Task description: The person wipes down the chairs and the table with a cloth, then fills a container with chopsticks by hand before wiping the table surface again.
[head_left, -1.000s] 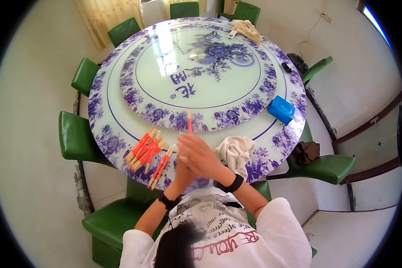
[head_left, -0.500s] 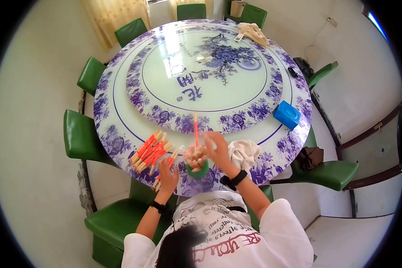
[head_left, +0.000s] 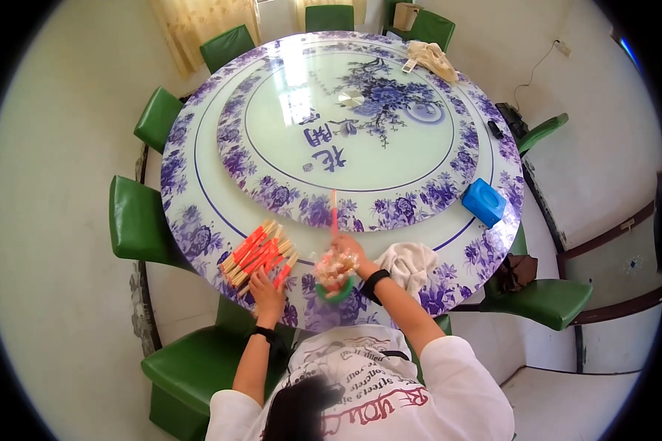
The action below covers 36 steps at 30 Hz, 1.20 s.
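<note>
A pile of chopsticks in red paper sleeves lies on the table to the left. My left hand is at its near edge, fingers curled around one sleeved pair on the right side. A small green container stands in front of my body, filled with tan pieces in clear crinkled plastic. My right hand reaches over its far side, fingers closed at the lower end of a slim red-and-pale stick packet that points away from me. My fingers partly hide the packet's lower end.
The round table carries a raised glass turntable. A crumpled whitish cloth lies by my right wrist. Farther right is a blue box. A beige cloth lies at the far edge. Green chairs surround the table.
My right hand has moved down and inward, from open beside the stick packet to its lower end. My left hand has shifted slightly left onto the pile. The view has moved a little.
</note>
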### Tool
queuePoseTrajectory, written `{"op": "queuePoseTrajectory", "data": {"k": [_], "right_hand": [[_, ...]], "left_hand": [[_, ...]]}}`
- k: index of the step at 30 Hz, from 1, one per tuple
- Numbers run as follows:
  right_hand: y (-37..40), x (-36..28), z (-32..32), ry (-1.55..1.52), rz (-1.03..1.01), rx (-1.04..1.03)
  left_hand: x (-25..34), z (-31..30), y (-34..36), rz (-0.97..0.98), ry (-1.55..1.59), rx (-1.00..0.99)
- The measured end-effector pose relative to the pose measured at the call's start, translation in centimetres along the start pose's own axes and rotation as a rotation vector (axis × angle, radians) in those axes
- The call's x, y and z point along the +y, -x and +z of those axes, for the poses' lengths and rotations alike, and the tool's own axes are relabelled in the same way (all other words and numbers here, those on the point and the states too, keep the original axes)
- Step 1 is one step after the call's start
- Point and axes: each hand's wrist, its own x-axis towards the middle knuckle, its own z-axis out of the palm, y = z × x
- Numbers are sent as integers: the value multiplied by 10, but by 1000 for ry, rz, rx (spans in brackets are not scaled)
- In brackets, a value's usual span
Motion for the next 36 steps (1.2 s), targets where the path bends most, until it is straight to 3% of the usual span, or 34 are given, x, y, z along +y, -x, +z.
{"op": "queuePoseTrajectory", "data": {"k": [4,7,9,11,13,17,20,21,24,25,28,29,32,35,36], "right_hand": [[12,-5,-17,-163,132,90],[22,-30,-49,-136,113,234],[30,-32,-62,-112,106,325],[44,-25,-72,-112,77,414],[60,-29,-87,-149,141,443],[91,-50,-120,-173,234,427],[108,-48,-126,-194,249,365],[111,-49,-127,-202,254,340],[121,-59,-130,-316,352,261],[122,-60,-129,-356,342,255],[125,-63,-124,-432,320,239],[126,-63,-123,-427,314,235],[124,-69,-124,-456,314,234],[119,-92,-133,-538,276,335],[118,-103,-139,-571,255,384]], "left_hand": [[-18,8,-7,90,72,-99],[-21,17,-6,46,91,-352],[-15,13,-6,108,-21,-380],[-6,1,-5,164,-142,-257],[4,-13,-2,205,-272,20],[-11,-9,-17,75,-229,12],[-9,-23,-38,54,-137,-265],[-14,-21,-39,200,45,-258],[-8,-3,-23,210,143,-319],[-5,0,-13,285,127,-296],[2,25,7,210,37,-280],[1,30,11,341,1,-144],[19,8,18,315,-29,-126],[32,-21,7,-5,215,-269],[29,-21,3,-34,251,-179]]}}
